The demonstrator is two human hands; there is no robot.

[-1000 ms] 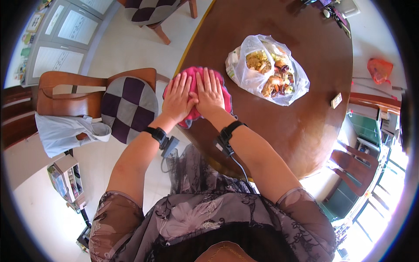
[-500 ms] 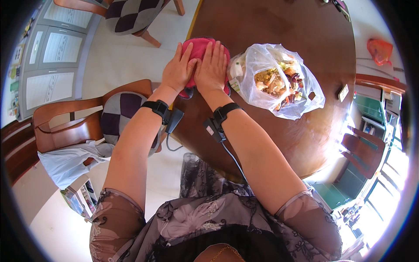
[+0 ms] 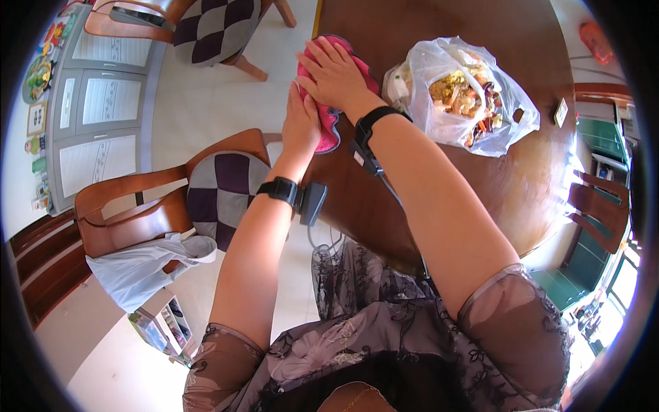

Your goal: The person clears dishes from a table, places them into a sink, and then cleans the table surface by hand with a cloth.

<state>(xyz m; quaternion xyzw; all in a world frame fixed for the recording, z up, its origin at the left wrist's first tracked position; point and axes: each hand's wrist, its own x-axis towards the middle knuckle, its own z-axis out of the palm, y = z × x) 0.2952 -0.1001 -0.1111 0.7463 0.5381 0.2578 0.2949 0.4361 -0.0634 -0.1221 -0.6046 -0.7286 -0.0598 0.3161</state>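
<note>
Head view: a pink cloth is laid on the counter, left of a translucent bag of food scraps. It is partly covered by the flattened right hand; whether its edge is gripped by the left hand cannot be told.

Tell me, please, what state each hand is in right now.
Left hand: open, fingers straight, at the pink cloth's left edge.
Right hand: open, fingers spread, laid over the pink cloth.

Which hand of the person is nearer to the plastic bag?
The right hand: it lies on the pink cloth, left of the plastic bag; the left hand is farther left, at the cloth's edge.
</note>
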